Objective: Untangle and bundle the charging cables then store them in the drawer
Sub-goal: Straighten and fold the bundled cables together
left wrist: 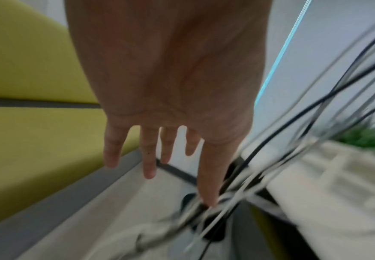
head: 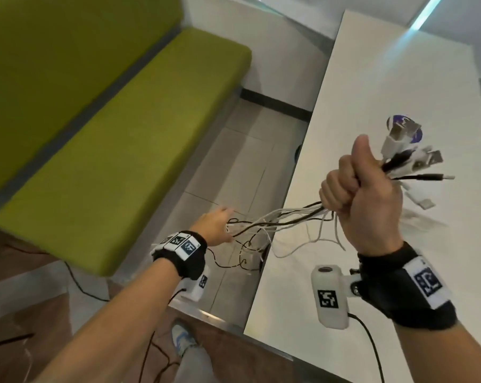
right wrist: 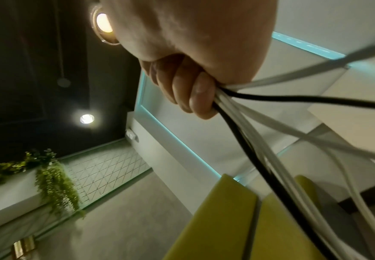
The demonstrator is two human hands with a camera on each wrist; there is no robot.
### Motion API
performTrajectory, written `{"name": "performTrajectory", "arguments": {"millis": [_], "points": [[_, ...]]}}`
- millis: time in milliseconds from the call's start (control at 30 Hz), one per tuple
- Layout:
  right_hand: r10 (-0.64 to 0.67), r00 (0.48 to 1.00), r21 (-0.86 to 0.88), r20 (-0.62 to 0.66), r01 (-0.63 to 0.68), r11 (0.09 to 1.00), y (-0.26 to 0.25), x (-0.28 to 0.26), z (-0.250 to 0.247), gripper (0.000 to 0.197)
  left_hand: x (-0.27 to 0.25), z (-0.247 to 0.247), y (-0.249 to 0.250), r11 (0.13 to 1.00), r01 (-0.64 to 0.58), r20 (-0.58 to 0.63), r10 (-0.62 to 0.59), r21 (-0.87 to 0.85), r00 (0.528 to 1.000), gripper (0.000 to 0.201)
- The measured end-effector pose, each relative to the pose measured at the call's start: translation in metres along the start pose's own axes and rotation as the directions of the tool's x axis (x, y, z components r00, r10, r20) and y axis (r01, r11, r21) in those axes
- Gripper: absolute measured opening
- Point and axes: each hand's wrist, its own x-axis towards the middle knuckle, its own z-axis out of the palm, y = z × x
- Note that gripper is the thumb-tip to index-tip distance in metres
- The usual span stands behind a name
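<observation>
My right hand (head: 358, 189) is raised over the white table (head: 386, 87), fist closed round a bunch of white and black charging cables (head: 289, 217). Their plug ends (head: 416, 158) stick out past my thumb. In the right wrist view the fingers (right wrist: 193, 91) curl round the cables (right wrist: 248, 123). The loose ends hang off the table's left edge toward the floor. My left hand (head: 216, 226) is lower, beside the table edge, fingers (left wrist: 150, 154) straight and spread. Its thumb side touches the hanging strands (left wrist: 237, 193). No drawer is in view.
A green upholstered bench (head: 140, 139) runs along the left. Tiled floor (head: 234, 161) lies between it and the table. A round purple-and-white object (head: 399, 123) lies on the table behind the plugs. My shoe (head: 182, 337) is below, with thin black wires on the floor.
</observation>
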Motion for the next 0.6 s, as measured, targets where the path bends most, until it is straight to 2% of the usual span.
{"name": "performTrajectory", "arguments": {"millis": [67, 133, 200, 233, 267, 333, 400, 467, 500, 600], "points": [[0.015, 0.999, 0.051, -0.029, -0.014, 0.999, 0.008, -0.004, -0.013, 0.055, 0.001, -0.017, 0.045, 0.970, -0.202, -0.099, 0.190, -0.133, 0.977, 0.069], [0.029, 0.998, 0.123, -0.047, -0.023, 0.992, 0.012, -0.009, -0.030, 0.056, -0.006, -0.025, 0.091, 0.845, -0.410, -0.099, 0.401, -0.343, 0.911, 0.070], [0.037, 0.997, 0.167, -0.067, -0.026, 0.986, 0.013, -0.015, -0.047, 0.056, -0.017, -0.022, 0.135, 0.708, -0.478, 0.016, 0.567, -0.520, 0.823, 0.074], [0.040, 0.996, 0.178, -0.079, -0.025, 0.984, 0.012, -0.019, -0.057, 0.056, -0.023, -0.015, 0.156, 0.671, -0.489, 0.033, 0.607, -0.557, 0.794, 0.070], [0.039, 0.995, 0.188, -0.091, -0.022, 0.982, 0.011, -0.023, -0.067, 0.056, -0.025, -0.005, 0.173, 0.658, -0.504, 0.006, 0.611, -0.559, 0.791, 0.058], [0.037, 0.993, 0.201, -0.113, -0.014, 0.979, 0.008, -0.032, -0.089, 0.057, -0.023, 0.016, 0.200, 0.671, -0.568, -0.137, 0.581, -0.476, 0.802, 0.029], [0.035, 0.990, 0.214, -0.137, -0.005, 0.977, 0.002, -0.041, -0.114, 0.057, -0.014, 0.032, 0.214, 0.727, -0.628, -0.217, 0.590, -0.278, 0.778, 0.011], [0.020, 0.986, 0.243, -0.164, 0.021, 0.970, -0.008, -0.050, -0.143, 0.057, 0.003, 0.041, 0.210, 0.774, -0.630, -0.211, 0.607, -0.061, 0.766, 0.019], [0.008, 0.984, 0.242, -0.180, 0.036, 0.970, -0.014, -0.054, -0.158, 0.056, 0.012, 0.045, 0.203, 0.806, -0.592, -0.189, 0.583, 0.012, 0.790, 0.026], [0.013, 0.972, 0.212, -0.234, 0.038, 0.977, -0.023, -0.071, -0.205, 0.057, 0.034, 0.055, 0.183, 0.901, -0.372, -0.100, 0.401, 0.224, 0.910, 0.037]]}}
